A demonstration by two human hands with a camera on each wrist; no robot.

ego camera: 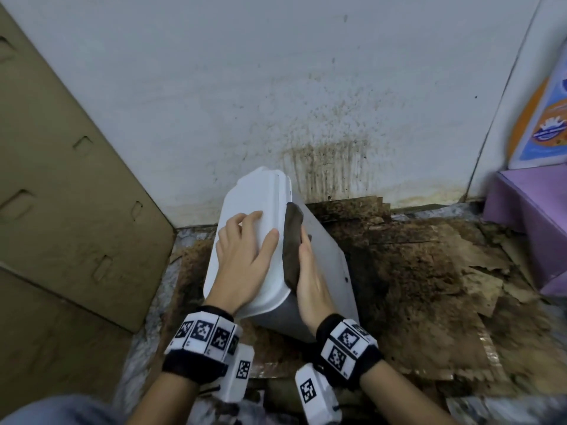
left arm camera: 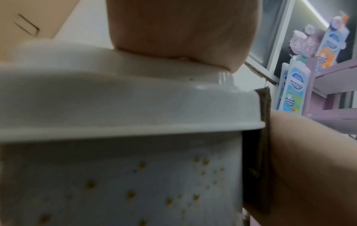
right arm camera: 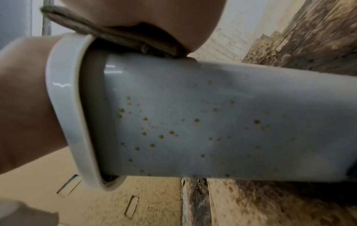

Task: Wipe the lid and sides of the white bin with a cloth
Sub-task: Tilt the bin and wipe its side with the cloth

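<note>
The white bin [ego camera: 325, 259] leans tilted toward the left on the floor, its lid [ego camera: 260, 191] facing up at me. My left hand [ego camera: 248, 240] lies flat on the lid with straight, spread fingers. My right hand [ego camera: 306, 262] presses a dark grey-brown cloth [ego camera: 291, 240] flat against the lid rim and the bin's right side. The left wrist view shows the lid [left arm camera: 115, 107], the cloth [left arm camera: 258, 152] and the near side wall [left arm camera: 135, 183] dotted with brown specks. Below the cloth [right arm camera: 115, 35], the right wrist view shows the same speckled side [right arm camera: 193, 122].
Large cardboard sheets [ego camera: 76, 179] lean at the left. Behind the bin, the white wall [ego camera: 322, 161] carries brown splatter and streaks. Stained, torn cardboard [ego camera: 429, 271] covers the floor to the right. A purple shelf unit [ego camera: 527, 210] stands at the far right.
</note>
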